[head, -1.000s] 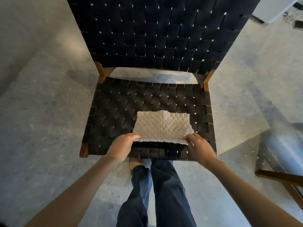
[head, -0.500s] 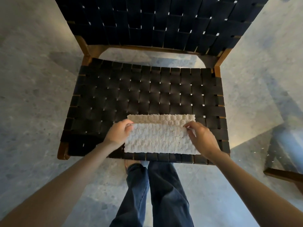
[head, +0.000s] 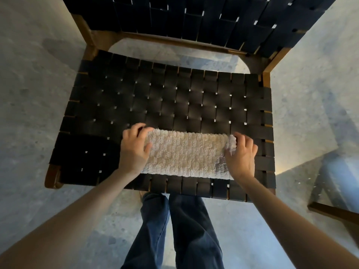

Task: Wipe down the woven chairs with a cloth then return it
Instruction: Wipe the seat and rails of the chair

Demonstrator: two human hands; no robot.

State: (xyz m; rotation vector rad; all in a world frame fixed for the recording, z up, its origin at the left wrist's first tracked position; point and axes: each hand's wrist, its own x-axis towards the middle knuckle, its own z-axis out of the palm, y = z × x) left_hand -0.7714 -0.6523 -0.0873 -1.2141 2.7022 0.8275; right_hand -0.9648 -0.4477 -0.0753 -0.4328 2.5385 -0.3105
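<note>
A white nubby cloth (head: 184, 154) lies folded into a strip on the front part of the black woven seat (head: 171, 101) of a wooden-framed chair. My left hand (head: 134, 148) grips the cloth's left end, thumb on top and fingers curled over its far edge. My right hand (head: 241, 154) pinches the cloth's right end, where a corner of the cloth is lifted. The chair's woven backrest (head: 194, 14) rises at the top of the view.
Grey speckled floor surrounds the chair. My legs in blue jeans (head: 174, 230) stand right at the seat's front edge. Part of a second chair's wooden frame (head: 334, 212) shows at the right edge.
The cloth lay spread flat a second ago; both hands have folded its near edge away over itself, and it is now a narrower strip. The view has come closer to the seat.
</note>
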